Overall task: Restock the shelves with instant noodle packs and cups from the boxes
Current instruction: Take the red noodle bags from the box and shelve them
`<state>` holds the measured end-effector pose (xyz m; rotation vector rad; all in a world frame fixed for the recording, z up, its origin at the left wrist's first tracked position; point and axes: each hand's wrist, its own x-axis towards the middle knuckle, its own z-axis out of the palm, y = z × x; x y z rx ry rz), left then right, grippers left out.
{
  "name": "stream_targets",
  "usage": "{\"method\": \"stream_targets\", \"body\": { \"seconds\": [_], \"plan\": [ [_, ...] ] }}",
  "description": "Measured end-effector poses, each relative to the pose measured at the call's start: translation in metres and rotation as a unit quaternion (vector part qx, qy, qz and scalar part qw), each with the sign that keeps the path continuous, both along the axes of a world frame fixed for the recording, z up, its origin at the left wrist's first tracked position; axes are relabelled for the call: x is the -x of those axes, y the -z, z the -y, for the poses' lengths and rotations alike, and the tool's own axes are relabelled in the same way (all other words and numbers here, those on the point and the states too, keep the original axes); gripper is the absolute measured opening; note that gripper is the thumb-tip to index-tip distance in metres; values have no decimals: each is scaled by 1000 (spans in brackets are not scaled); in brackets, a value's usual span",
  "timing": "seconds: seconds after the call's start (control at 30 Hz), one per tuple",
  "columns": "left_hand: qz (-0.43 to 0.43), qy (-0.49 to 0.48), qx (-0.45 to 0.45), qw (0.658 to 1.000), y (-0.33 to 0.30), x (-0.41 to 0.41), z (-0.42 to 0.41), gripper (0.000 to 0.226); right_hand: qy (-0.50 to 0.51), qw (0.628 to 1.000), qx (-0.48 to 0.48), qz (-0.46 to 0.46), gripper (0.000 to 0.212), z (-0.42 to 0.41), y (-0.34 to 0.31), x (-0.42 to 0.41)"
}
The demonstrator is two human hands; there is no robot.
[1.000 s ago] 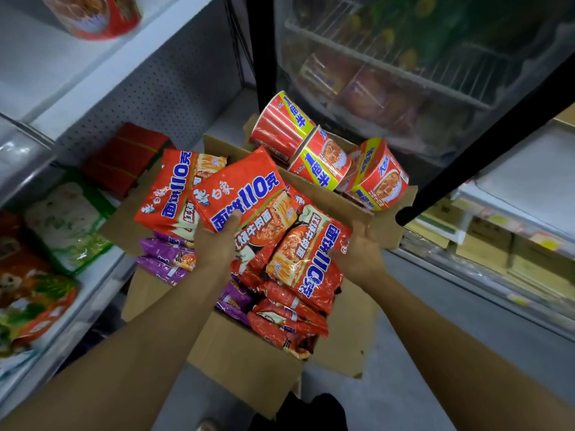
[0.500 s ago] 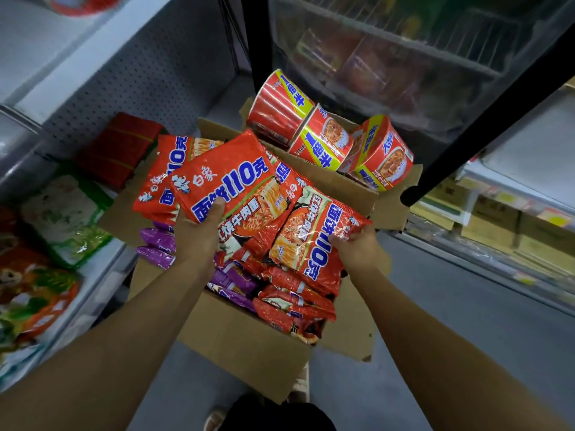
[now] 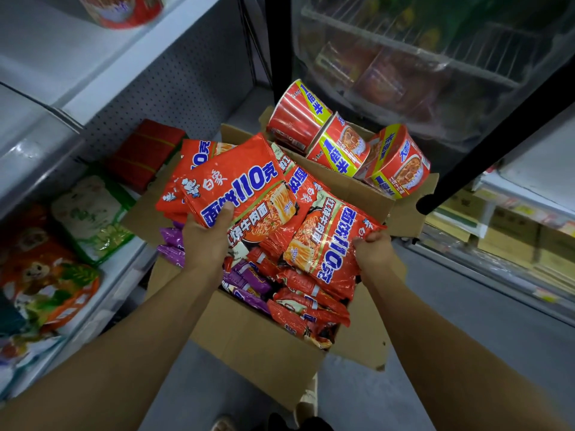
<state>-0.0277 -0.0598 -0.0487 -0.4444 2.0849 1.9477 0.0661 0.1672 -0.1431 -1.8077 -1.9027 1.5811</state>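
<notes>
Left hand (image 3: 207,241) gripping red noodle pack (image 3: 239,185); right hand (image 3: 371,250) pinching second pack (image 3: 329,244). Cardboard box (image 3: 255,343) on grey floor (image 3: 466,312); white shelves (image 3: 102,79) left, glass-door cooler (image 3: 435,57) far right.

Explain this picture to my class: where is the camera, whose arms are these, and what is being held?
The camera sits on a person's head, looking down at their own bare arms. No machine is involved. The left hand grips a stack of red noodle packs. The right hand holds another red pack. Below them is an open cardboard box full of red and purple packs. Three noodle cups lie at its far end. Shelves with other goods stand on the left.
</notes>
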Motion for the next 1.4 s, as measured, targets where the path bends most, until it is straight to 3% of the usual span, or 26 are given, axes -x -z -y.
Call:
{"method": "stream_targets", "body": {
  "seconds": [0.17, 0.43, 0.6, 0.77, 0.87, 1.03, 1.13, 1.4],
  "plan": [
    [-5, -5, 4, 1000, 0, -2, 7, 49, 44, 994, 12, -101, 23, 17, -19, -1],
    [12, -37, -28, 999, -12, -5, 17, 47, 30, 990, -3, -135, 33, 17, -57, -4],
    [-1, -63, -43, 997, -34, -2, 30, 36, -61, 983, -53, -166, 37, 5, -99, 4],
    [-12, -96, -53, 994, -51, 6, 50, 31, -200, 959, -34, -197, 24, 10, -136, 50],
    [-26, -119, -48, 991, -56, 11, 63, 41, -284, 938, -60, -189, 23, 21, -142, 88],
    [-44, -151, -31, 987, -54, 14, 79, 32, -388, 901, -82, -177, 29, 34, -130, 139],
    [-35, -169, -23, 985, -49, 12, 84, 24, -421, 891, -79, -150, 30, 35, -119, 155],
    [-23, -165, -3, 986, -33, 6, 85, 32, -466, 854, -215, -90, 34, 39, -101, 172]
  ]
}}
